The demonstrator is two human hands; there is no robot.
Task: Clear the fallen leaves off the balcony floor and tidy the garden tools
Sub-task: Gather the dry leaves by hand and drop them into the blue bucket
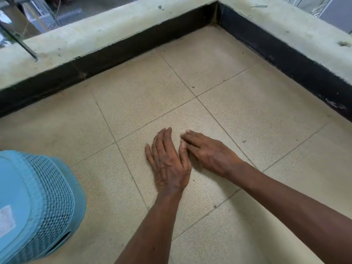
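Both hands are down on the balcony floor [257, 115], approx. mid-frame, on one beige tile. The left hand [167, 161] lies flat, palm down, fingers straight and close together, holding nothing. The right hand [211, 155] is just beside it, low, fingers extended, also w/ nothing visible in it. Left fingers point far; right fingers point far-left, so the two sets of tips nearly meet and the hands make a wedge. Probably that's for raking or cupping fine litter together w/out a broom, though whether anything sits under the palms can't be told. No whole leaves show. The only debris is small dark specks [244, 141] scattered right of the hands and further out toward the corner, too small to give a long axis or direction. No garden tools in view. A blue mesh basket [38, 202] stands near-left, well apart from the hands, prob. there to take the sweepings. Whether its opening faces the hands I can't tell. A low wall [114, 35] w/ black skirting [133, 54] bounds the floor far and right. Judging by the bare tiles, leaf-clearing here looks nearly done.
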